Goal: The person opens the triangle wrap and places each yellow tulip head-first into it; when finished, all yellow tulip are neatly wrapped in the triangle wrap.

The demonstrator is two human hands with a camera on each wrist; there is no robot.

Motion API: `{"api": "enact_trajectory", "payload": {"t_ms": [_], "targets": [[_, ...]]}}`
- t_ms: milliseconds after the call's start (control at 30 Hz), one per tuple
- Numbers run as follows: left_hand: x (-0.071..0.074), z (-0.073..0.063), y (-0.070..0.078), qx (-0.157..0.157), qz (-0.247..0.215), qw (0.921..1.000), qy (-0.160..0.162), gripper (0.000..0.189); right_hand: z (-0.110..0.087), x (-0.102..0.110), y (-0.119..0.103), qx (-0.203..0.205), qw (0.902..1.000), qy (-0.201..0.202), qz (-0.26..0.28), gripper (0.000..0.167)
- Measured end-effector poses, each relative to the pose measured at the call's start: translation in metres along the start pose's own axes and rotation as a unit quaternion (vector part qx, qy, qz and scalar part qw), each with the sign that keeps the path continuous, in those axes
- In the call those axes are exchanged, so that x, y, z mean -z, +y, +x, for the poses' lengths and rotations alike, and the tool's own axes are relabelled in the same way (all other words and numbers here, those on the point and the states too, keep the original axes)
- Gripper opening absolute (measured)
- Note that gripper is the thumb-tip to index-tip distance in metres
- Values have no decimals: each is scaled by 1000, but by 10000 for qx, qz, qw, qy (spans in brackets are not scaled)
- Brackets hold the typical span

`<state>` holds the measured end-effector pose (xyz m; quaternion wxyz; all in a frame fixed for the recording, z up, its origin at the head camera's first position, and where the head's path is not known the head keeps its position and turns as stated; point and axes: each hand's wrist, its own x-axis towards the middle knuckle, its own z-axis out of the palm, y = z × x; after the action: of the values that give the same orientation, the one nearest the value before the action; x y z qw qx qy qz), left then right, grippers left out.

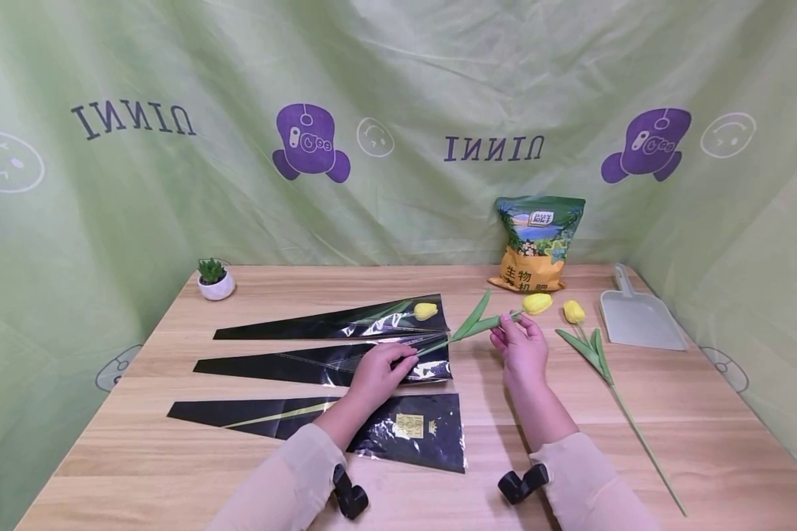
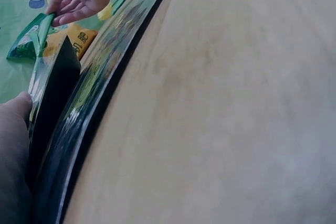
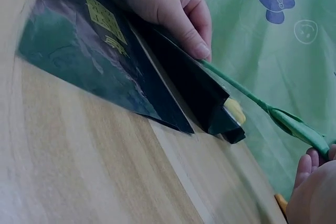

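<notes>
My right hand (image 1: 523, 352) pinches a yellow tulip (image 1: 537, 303) just below its bloom, over the right ends of the sleeves. Its green stem runs left to my left hand (image 1: 381, 369), whose thumb and fingers pinch the stem's lower part at the open end of the middle black flower sleeve (image 1: 259, 366). In the right wrist view the stem (image 3: 236, 87) comes out from under the left thumb. Behind lies another black sleeve (image 1: 292, 321) with a yellow tulip (image 1: 426, 311) inside. The front sleeve (image 1: 432, 435), with gold print, lies partly under my left forearm.
Another yellow tulip (image 1: 574, 312) lies on the wooden table (image 1: 106, 457) to the right, its long stem pointing toward the front. Further back stand a fertilizer bag (image 1: 538, 247) and a small potted succulent (image 1: 215, 286). A grey dustpan (image 1: 640, 318) lies at the right.
</notes>
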<state>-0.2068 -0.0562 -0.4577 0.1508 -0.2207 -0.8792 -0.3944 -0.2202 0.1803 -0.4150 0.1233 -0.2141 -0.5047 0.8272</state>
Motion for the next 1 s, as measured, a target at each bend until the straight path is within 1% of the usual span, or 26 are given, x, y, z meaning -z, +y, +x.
{"api": "enact_trajectory", "payload": {"t_ms": [133, 267, 467, 667, 767, 900, 1000], "targets": [[0, 1, -1, -25, 115, 9999, 30, 17, -2, 1, 1, -25, 9999, -5, -106, 16], [1, 2, 0, 21, 26, 10000, 9, 19, -4, 1, 4, -103, 9997, -16, -232, 17], [0, 3, 2, -96, 19, 9999, 128, 18, -9, 1, 11, -124, 9991, -96, -405, 18], [0, 3, 5, -221, 151, 9994, 216, 19, -14, 1, 19, -210, 9987, -110, -456, 21], [-1, 3, 8, -222, 163, 9994, 229, 19, -18, -1, 22, -274, 9986, -133, -427, 22], [-1, 4, 9, -153, 69, 9995, 254, 19, -24, -4, 25, -390, 9982, -213, -413, 22], [-2, 4, 10, -196, 97, 9993, 299, 19, -28, -6, 28, -431, 9978, -261, -432, 22]]}}
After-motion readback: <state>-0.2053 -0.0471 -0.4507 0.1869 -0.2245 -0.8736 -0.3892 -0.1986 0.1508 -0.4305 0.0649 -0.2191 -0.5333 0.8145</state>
